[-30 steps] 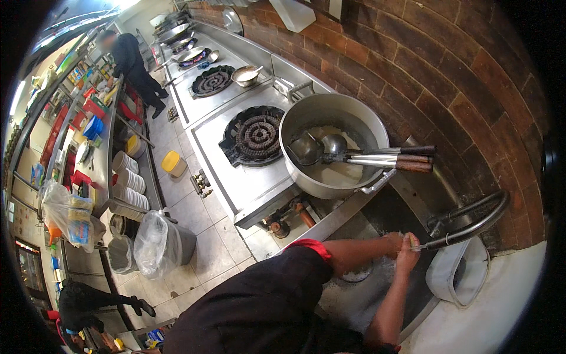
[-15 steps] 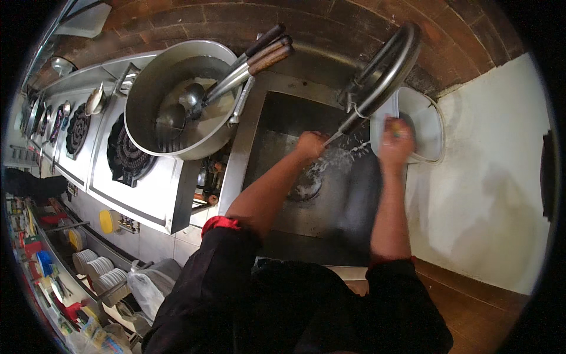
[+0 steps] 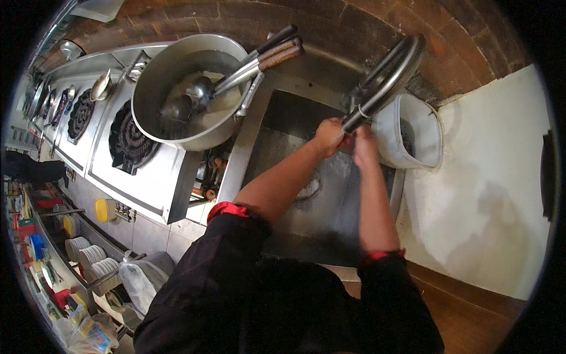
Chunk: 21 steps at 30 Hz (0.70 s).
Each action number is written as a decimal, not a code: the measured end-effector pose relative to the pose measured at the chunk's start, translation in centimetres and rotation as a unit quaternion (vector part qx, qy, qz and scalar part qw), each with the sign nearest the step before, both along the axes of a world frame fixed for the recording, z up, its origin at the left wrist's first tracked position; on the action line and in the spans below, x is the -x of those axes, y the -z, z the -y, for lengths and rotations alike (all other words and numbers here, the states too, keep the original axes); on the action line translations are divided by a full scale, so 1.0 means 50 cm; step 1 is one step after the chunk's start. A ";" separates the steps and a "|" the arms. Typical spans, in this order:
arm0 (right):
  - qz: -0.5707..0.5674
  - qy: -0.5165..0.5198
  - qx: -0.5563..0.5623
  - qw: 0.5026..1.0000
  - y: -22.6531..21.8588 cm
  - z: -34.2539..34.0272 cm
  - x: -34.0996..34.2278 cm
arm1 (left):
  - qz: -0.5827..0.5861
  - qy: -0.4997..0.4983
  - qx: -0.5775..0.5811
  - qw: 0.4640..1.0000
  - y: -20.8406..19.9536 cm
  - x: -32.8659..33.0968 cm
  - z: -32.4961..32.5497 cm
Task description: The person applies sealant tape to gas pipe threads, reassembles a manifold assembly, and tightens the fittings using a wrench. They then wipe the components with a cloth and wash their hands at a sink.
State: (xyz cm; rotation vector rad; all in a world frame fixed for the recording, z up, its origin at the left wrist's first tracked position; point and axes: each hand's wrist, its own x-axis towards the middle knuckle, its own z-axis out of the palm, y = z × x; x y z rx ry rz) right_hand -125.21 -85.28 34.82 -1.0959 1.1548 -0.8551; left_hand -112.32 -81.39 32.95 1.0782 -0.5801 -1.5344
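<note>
Both my hands are close together over the sink, beneath the metal faucet [image 3: 372,105] with its high curved spout. My left hand [image 3: 329,138] is closed, with its knuckles up and its fingertips turned under, right beside the spout's end. Just to the right, my right hand [image 3: 365,147] also looks closed and is slightly blurred. The spout partly covers its fingers, so what it holds, if anything, is hidden. Below lies the dark metal sink [image 3: 268,203] with a round drain [image 3: 309,189]. A whitish plastic container [image 3: 394,144] stands at the sink's right corner.
On the left, a large metal pot [image 3: 144,118] holds several ladles [image 3: 239,76], handles leaning over its right rim. Stove burners [image 3: 131,138] lie beyond it. Stacked white dishes [image 3: 94,256] sit on a lower left shelf. A white wall [image 3: 483,159] bounds the right.
My right hand has moved left from over the container to beside my left hand. My left hand has shifted slightly up and right. The splashing stream seen before no longer shows.
</note>
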 end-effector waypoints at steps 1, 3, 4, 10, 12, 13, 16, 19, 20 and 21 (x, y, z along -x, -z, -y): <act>0.161 0.014 -0.167 0.973 0.040 -0.011 -0.031 | -0.024 -0.055 0.035 0.998 -0.009 0.007 -0.008; 0.338 -0.084 -0.256 0.902 0.090 -0.031 -0.088 | 0.252 -0.145 -0.010 0.957 -0.018 0.004 -0.031; 0.361 -0.139 -0.243 0.889 0.110 -0.048 -0.123 | 0.352 -0.180 -0.047 0.917 -0.019 -0.006 -0.043; 0.188 -0.086 -0.322 0.924 0.140 -0.084 -0.177 | 0.368 -0.177 -0.099 0.907 0.001 -0.037 -0.127; 0.171 -0.142 -0.291 0.931 0.141 -0.080 -0.164 | 0.380 -0.110 -0.140 0.908 0.003 -0.018 -0.129; 0.150 -0.154 -0.273 0.938 0.139 -0.078 -0.161 | 0.461 -0.057 -0.103 0.880 0.006 -0.018 -0.125; -0.114 -0.258 0.008 0.959 0.115 -0.092 -0.143 | 0.539 0.107 -0.061 0.833 0.016 -0.035 -0.092; -0.409 -0.338 0.329 0.781 0.063 -0.114 -0.108 | 0.344 0.103 -0.113 0.926 0.039 -0.054 -0.074; -0.434 -0.359 0.324 0.760 0.044 -0.119 -0.088 | 0.259 0.094 -0.123 0.953 0.047 -0.055 -0.075; -0.370 -0.371 0.295 0.799 0.025 -0.111 -0.070 | 0.167 0.082 -0.133 0.974 0.054 -0.057 -0.074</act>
